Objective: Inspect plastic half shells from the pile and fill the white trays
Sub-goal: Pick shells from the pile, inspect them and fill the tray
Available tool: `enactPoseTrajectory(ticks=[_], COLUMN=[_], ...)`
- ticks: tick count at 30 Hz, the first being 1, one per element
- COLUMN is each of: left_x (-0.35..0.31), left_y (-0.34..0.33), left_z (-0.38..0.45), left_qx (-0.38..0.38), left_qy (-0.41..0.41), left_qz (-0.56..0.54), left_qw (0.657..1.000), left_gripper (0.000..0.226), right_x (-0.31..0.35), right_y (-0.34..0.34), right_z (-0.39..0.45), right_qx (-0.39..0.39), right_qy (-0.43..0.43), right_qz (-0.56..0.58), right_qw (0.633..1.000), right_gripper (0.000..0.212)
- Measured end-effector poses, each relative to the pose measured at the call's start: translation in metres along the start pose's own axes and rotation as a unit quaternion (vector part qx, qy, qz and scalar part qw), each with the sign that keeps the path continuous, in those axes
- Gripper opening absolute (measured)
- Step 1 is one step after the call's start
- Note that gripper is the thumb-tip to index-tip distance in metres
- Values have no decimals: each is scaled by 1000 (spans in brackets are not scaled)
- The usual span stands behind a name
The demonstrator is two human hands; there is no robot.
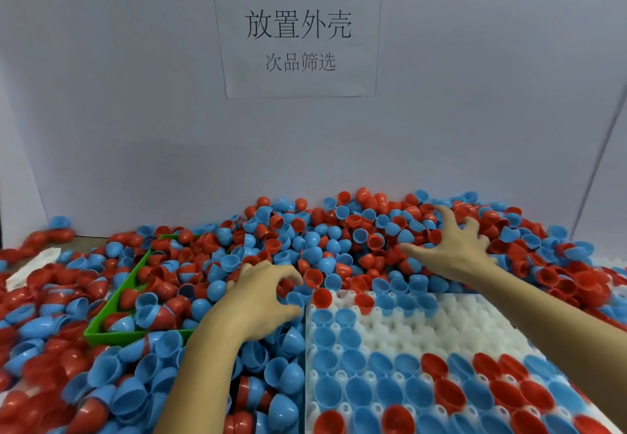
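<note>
pile of half shells (pixel 339 230) against the back wall (pixel 135 111), paper sign (pixel 298 33) on the wall above it, tray (pixel 458 328) front right holding shells, bin (pixel 112 311) left of tray amid shells

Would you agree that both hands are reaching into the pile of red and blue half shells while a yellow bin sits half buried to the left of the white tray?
Not quite: the head view shows the bin is green, not yellow. The rest holds: the left hand and right hand reach into the pile of red and blue half shells, and the bin sits half buried left of the white tray.
</note>
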State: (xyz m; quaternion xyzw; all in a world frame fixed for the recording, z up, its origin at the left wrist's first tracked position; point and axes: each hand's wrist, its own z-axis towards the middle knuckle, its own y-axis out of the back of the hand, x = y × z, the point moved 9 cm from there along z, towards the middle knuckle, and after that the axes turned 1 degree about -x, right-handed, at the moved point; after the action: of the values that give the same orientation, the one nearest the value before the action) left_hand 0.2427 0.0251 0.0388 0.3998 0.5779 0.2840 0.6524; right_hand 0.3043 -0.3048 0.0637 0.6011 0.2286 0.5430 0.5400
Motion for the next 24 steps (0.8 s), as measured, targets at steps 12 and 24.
enactPoseTrajectory(ticks=[12,24], left_x=[1,-3], left_y=[9,12], left_z=[-3,-4], left_qx=[-16,-23], left_qy=[-10,-19], left_qz=[-56,-58], left_qw=[998,998], left_gripper=[26,22], right_x=[-15,-12], right_y=[-36,-25], right_z=[40,51], right_qx=[40,-22], right_qy=[-44,19], right_qz=[-37,-19], right_qw=[998,999], right_gripper=[92,57])
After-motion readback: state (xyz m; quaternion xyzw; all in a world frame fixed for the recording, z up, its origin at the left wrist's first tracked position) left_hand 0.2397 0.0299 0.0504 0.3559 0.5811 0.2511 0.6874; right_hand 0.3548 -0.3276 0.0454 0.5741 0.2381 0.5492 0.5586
